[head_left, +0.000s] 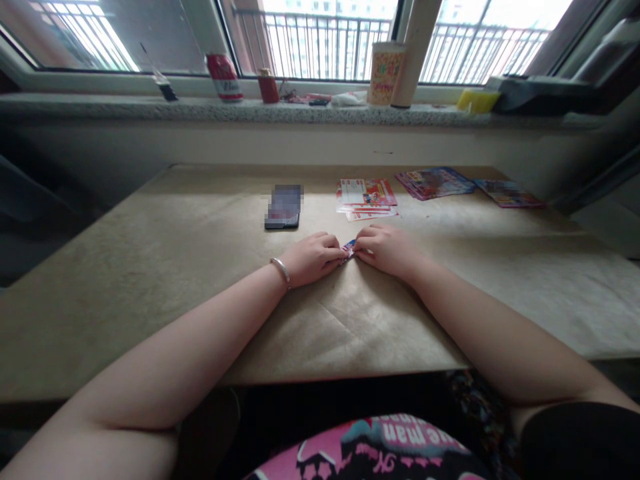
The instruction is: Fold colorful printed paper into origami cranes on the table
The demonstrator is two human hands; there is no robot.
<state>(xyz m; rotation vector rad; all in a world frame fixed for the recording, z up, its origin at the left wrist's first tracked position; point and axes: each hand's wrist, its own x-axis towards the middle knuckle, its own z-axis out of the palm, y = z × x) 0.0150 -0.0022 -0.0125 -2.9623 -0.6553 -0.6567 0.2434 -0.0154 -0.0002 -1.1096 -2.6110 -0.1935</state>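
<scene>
A small folded piece of coloured paper (349,249) lies on the brown paper-covered table (150,267), pinched from both sides. My left hand (313,257), with a silver bangle on its wrist, has its fingers curled closed on the paper's left end. My right hand (387,248) is closed on the right end. Most of the paper is hidden between the fingertips.
A dark phone (283,207) lies just beyond my hands. Stacks of printed leaflets (367,198) (434,182) (507,192) sit at the back right. On the windowsill stand a red can (225,77), a small red container (269,86), a patterned cup (385,73) and a yellow sponge (477,100).
</scene>
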